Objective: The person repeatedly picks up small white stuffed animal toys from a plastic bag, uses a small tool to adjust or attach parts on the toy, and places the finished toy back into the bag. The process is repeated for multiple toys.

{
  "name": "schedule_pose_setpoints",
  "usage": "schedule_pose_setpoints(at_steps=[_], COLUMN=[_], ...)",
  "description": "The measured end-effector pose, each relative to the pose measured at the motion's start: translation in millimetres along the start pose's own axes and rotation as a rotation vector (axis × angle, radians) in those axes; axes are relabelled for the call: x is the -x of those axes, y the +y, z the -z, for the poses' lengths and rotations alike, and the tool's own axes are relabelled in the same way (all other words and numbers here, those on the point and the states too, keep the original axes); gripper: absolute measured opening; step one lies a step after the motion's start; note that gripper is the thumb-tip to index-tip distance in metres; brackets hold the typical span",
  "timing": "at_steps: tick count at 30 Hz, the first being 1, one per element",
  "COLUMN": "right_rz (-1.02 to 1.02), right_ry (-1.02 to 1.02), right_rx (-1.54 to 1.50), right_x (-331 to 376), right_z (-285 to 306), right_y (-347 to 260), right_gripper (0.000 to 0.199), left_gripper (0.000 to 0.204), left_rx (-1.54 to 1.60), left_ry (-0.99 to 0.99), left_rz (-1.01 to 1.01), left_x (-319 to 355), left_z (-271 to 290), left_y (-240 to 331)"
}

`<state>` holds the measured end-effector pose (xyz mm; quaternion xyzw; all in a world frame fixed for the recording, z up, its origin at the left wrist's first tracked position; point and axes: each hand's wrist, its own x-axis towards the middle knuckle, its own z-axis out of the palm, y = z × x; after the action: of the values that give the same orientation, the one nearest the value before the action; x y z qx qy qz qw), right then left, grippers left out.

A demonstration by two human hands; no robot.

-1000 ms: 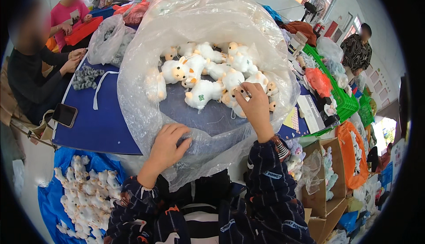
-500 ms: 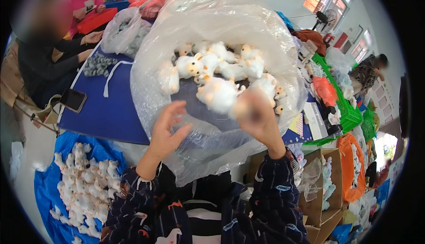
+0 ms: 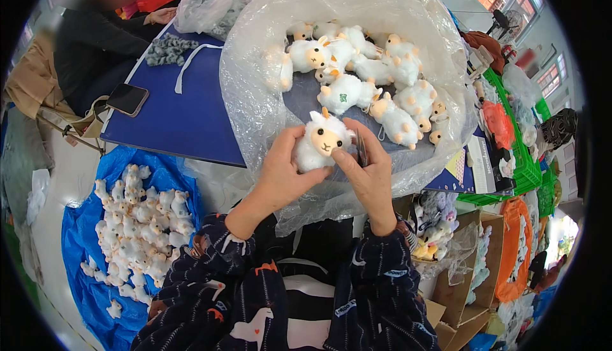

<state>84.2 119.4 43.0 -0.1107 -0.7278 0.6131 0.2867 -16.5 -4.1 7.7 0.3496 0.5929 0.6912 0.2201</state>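
A small white plush sheep [image 3: 323, 139] with a peach face, dark eyes and a small orange tuft faces up between my hands. My left hand [image 3: 288, 160] wraps its left side, thumb beneath the face. My right hand [image 3: 370, 172] grips the other side, its thumb pressed near the mouth. A thin dark, shiny tool [image 3: 362, 150] shows between the right thumb and fingers; most of it is hidden. Just beyond, several similar plush sheep [image 3: 405, 118] lie in a large clear plastic bag [image 3: 252, 64] spread open on the blue table [image 3: 172, 121].
A phone [image 3: 128, 99], grey fluffy pieces [image 3: 169, 50] and a white strap [image 3: 186, 71] lie on the table's left. On the floor at left, a blue sheet [image 3: 73, 243] holds many plush toys. Cardboard boxes [image 3: 456, 274] stand at right. A co-worker's dark sleeve [image 3: 102, 39] is at far left.
Both hands have come together on one plush sheep, now held upright with its face showing. The left hand, open before, has closed on it. The view has shifted, moving the scene right.
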Motion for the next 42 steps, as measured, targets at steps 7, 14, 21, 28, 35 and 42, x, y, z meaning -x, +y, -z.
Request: schedule_pose_setpoints(at_steps=[7,14,21,28,35,42], right_rz=[-0.027,-0.005,0.034,-0.033,-0.001,0.106], right_ry=[-0.053,0.058,0.181,0.136,0.122,0.174], right_rx=[-0.046,-0.102,0.478,0.411,0.340,0.471], right_x=[-8,-9,15,6,7,6], right_z=[4,0,-14,-11,-11,-18], right_y=[8,14,16,9,9,19], right_gripper=[0.051,0.052,0.041,0.023,0.023,0.022], left_gripper=[0.044,0.048,0.047,0.049,0.045,0.041], left_rx=[0.174,0.269,0.151,0.054,0.109,0.125], left_ry=[-0.159,-0.181,-0.036,-0.009,-0.013,0.041], left_rz=[-0.042,-0.024,-0.029,-0.084,-0.002,0.067], left_x=[-4,-5,-4,-7,-11,-6], left_z=[21,18,7,10,10,3], left_y=[-9,-11,-12,-19,-4,1])
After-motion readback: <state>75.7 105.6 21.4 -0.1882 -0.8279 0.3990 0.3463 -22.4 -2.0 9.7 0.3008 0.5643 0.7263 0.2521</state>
